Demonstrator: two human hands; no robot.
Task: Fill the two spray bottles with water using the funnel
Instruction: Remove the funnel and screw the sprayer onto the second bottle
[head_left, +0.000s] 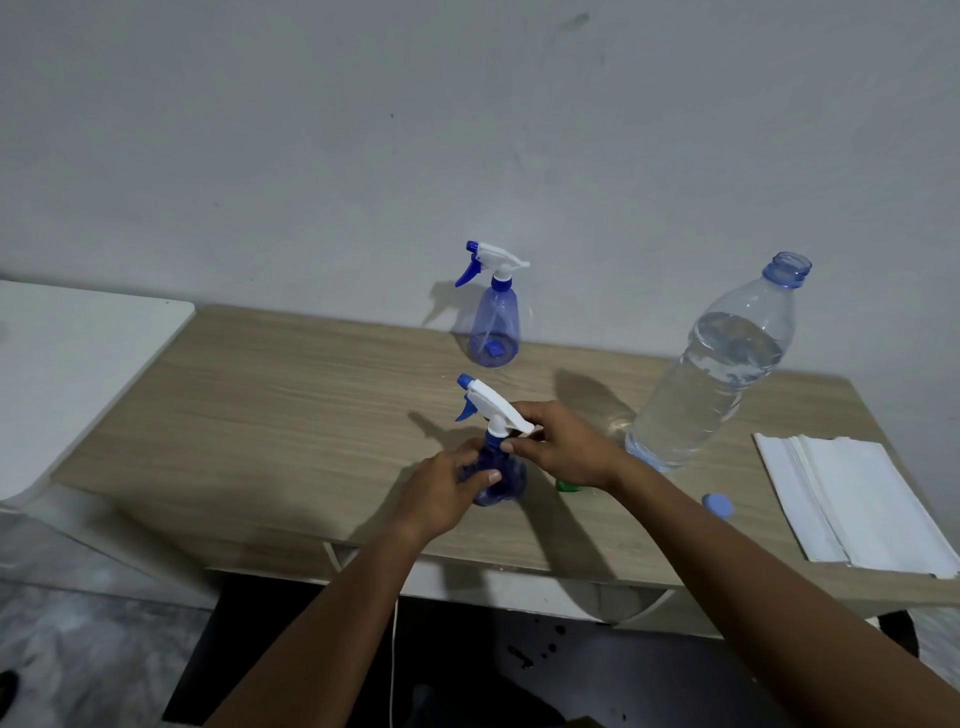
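A blue spray bottle (506, 480) with a white trigger head stands near the table's middle. My left hand (441, 493) grips its body from the left. My right hand (563, 447) pinches the blue collar under its spray head. A second blue spray bottle (494, 327) stands upright farther back by the wall, untouched. A large clear water bottle (711, 374), uncapped and mostly full, stands to the right. A green object (566, 486), perhaps the funnel, is mostly hidden under my right wrist.
A blue bottle cap (718, 504) lies on the wooden table (260, 415) near my right forearm. A stack of white paper towels (857, 499) sits at the table's right end. A white surface (78, 364) adjoins the table on the left.
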